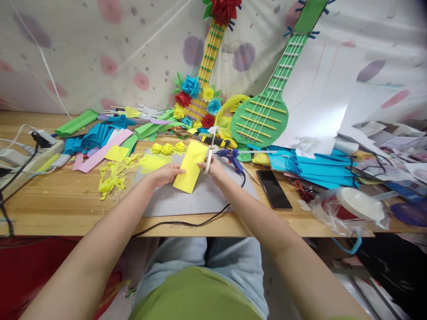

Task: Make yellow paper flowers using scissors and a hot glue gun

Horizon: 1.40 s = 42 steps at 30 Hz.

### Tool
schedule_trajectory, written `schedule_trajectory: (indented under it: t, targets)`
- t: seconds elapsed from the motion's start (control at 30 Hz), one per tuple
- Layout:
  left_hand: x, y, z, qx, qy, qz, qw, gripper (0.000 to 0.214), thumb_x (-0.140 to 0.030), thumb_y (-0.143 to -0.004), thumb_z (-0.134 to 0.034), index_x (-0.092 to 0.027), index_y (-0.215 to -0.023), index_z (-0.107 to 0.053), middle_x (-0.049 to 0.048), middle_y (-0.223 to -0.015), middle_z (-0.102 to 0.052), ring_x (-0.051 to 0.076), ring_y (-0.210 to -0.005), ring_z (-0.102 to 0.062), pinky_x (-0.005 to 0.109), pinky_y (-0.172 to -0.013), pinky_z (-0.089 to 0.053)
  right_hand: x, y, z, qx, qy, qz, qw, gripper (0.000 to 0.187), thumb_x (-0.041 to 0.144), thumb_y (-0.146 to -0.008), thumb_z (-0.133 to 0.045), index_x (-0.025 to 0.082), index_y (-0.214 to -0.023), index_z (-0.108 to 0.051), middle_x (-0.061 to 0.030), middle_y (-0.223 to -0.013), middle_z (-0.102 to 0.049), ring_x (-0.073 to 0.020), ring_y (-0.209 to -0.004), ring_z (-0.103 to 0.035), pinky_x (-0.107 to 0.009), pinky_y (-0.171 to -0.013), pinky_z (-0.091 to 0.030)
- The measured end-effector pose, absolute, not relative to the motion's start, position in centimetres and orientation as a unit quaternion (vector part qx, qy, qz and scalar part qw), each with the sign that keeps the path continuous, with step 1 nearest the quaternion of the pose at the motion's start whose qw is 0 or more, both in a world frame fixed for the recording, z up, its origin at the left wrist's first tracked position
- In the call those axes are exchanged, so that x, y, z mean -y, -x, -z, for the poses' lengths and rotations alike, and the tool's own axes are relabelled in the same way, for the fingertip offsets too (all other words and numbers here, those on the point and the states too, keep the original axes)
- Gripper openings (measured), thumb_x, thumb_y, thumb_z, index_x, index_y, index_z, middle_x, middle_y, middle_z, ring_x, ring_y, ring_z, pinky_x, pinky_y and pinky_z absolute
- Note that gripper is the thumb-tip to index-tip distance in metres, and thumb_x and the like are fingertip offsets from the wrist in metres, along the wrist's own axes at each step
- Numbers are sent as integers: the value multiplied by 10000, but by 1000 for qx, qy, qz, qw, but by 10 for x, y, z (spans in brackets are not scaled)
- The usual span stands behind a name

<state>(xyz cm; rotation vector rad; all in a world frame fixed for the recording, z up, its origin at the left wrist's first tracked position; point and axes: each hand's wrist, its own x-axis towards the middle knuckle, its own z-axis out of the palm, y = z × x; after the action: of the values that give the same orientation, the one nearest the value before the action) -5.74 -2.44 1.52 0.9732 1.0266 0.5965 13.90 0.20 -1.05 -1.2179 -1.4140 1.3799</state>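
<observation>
My left hand (167,174) pinches the lower left edge of a folded-looking yellow sheet of paper (190,167), held tilted above the grey cutting mat (200,203). At the paper's right edge my right hand (215,169) is closed around scissors with white handles (208,162); their blades point up and away. Its fingertips seem to touch the paper too. A blue hot glue gun (232,155) lies just beyond my right hand. Behind the sheet sit several yellow paper flowers (167,148), with another flat yellow piece (154,163) on the left.
A green paper lute (260,119) and a yellow flowered one (204,80) lean against the curtain. Yellow scraps (111,178) and coloured strips lie left. A phone (273,189), blue paper (313,166) and a lidded cup (353,208) are right. The glue gun's black cord (190,223) crosses the front.
</observation>
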Motion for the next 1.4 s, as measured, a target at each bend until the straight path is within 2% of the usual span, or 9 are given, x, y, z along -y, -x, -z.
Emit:
schedule_trajectory:
  t: [0.1, 0.3, 0.4, 0.53, 0.63, 0.73, 1.03, 1.23, 1.4]
  targets:
    - [23, 54, -15, -456, -441, -283, 719, 354, -274, -563, -789, -120, -863, -683, 114, -907, -717, 195, -775, -673, 286, -725, -512, 2, -140, 4, 478, 508, -537, 475, 456, 420, -508, -702, 205, -782, -407, 14, -704, -549, -131, -621, -526, -271, -562, -422]
    - [21, 40, -11, -506, -428, -309, 682, 343, -323, -547, -791, -124, -803, -680, 106, -804, -722, 223, -727, -672, 312, -694, -514, 7, -139, 2, 488, 504, -548, 456, 472, 471, -518, -712, 204, -770, -416, 24, -683, -522, -107, -581, -477, -254, -535, -390]
    - [20, 45, -12, -511, -430, -314, 675, 345, -327, -540, -792, -131, -800, -679, 96, -794, -722, 215, -689, -666, 305, -657, -515, 8, -160, -7, 568, 472, -554, 385, 478, 551, -580, -676, 194, -793, -439, 30, -655, -501, -86, -554, -447, -229, -510, -355]
    - [17, 63, -17, -517, -428, -331, 663, 309, -308, -570, -772, -134, -805, -674, 93, -796, -721, 204, -669, -662, 300, -637, -523, 15, -203, -28, 674, 408, -572, 226, 500, 653, -676, -561, 186, -824, -462, 35, -621, -481, -81, -547, -441, -218, -496, -341]
    - [14, 74, -20, -518, -433, -341, 654, 318, -304, -597, -757, -142, -857, -671, 105, -860, -720, 220, -722, -671, 321, -663, -532, 19, -224, -40, 721, 378, -574, 92, 532, 672, -688, -542, 165, -840, -494, 29, -605, -490, -92, -574, -467, -228, -525, -375]
    - [13, 75, -23, -516, -443, -332, 653, 352, -313, -586, -767, -147, -882, -673, 114, -906, -716, 235, -764, -674, 342, -695, -537, 19, -227, -46, 737, 349, -578, 26, 531, 657, -684, -564, 154, -847, -512, 35, -597, -489, -80, -562, -455, -220, -523, -376]
    - [16, 63, -28, -497, -470, -299, 665, 416, -334, -551, -789, -149, -909, -684, 117, -970, -707, 221, -770, -670, 309, -688, -530, 7, -205, -45, 710, 349, -611, 19, 469, 597, -650, -635, 168, -794, -509, 54, -560, -459, -57, -481, -405, -194, -438, -315]
    - [17, 62, -28, -511, -463, -299, 660, 440, -344, -523, -803, -136, -894, -689, 126, -953, -709, 233, -786, -670, 321, -717, -522, 5, -204, -39, 710, 339, -617, 23, 437, 570, -668, -632, 168, -774, -496, 60, -553, -432, -52, -483, -394, -182, -438, -326]
    - [17, 61, -28, -514, -465, -297, 657, 450, -353, -509, -811, -130, -880, -689, 124, -919, -714, 238, -791, -671, 327, -731, -523, 4, -203, -41, 695, 372, -615, 27, 416, 485, -616, -705, 165, -793, -506, 48, -637, -465, -38, -510, -406, -167, -445, -349]
